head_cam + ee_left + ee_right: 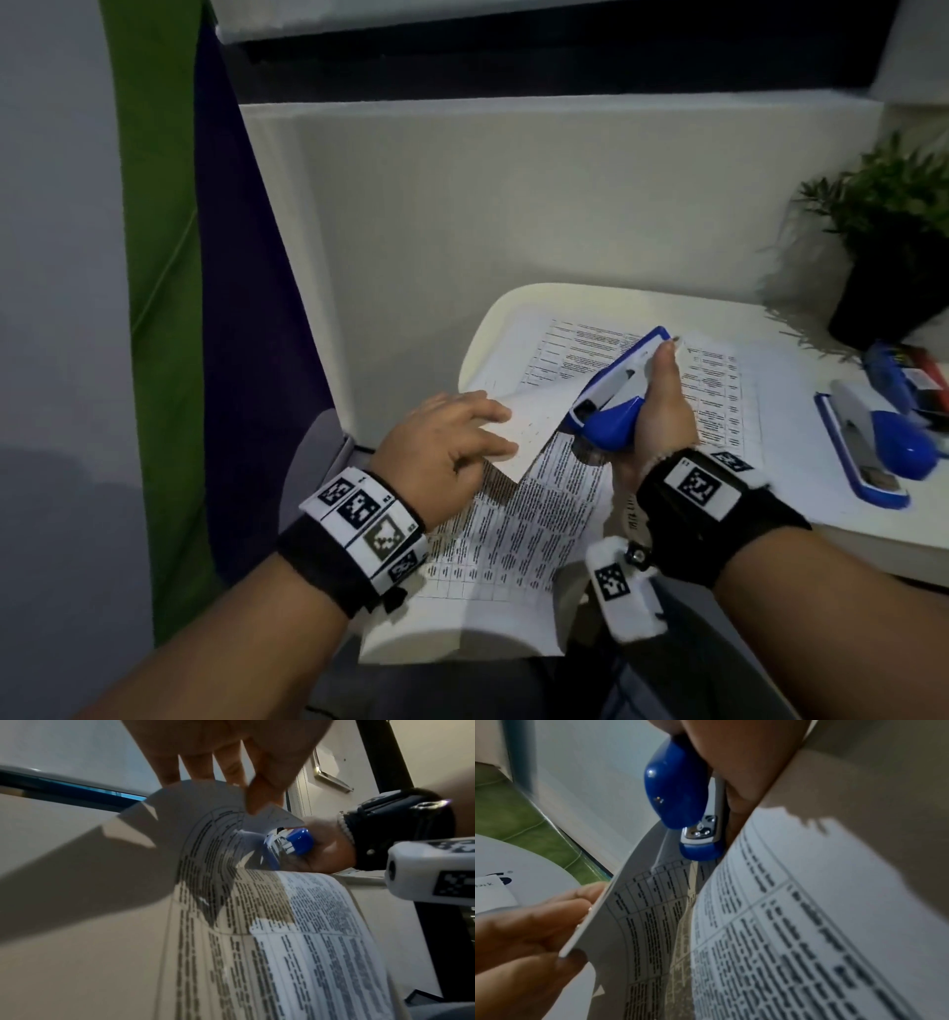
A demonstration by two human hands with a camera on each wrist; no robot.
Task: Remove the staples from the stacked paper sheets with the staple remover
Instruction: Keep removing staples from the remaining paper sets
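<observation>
Blue staple remover [611, 411] clamped in right hand [662, 411]; left hand [441, 442] pinches paper corner [534, 426], apparently touching it.

Left hand [442, 447], fingers in pinch; right hand [661, 413], fingers tightly curled

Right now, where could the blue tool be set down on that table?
Only the bare strip of table along the far edge, between the sheets and the wall. The right side is crowded with a stapler, a box and a plant.
</observation>
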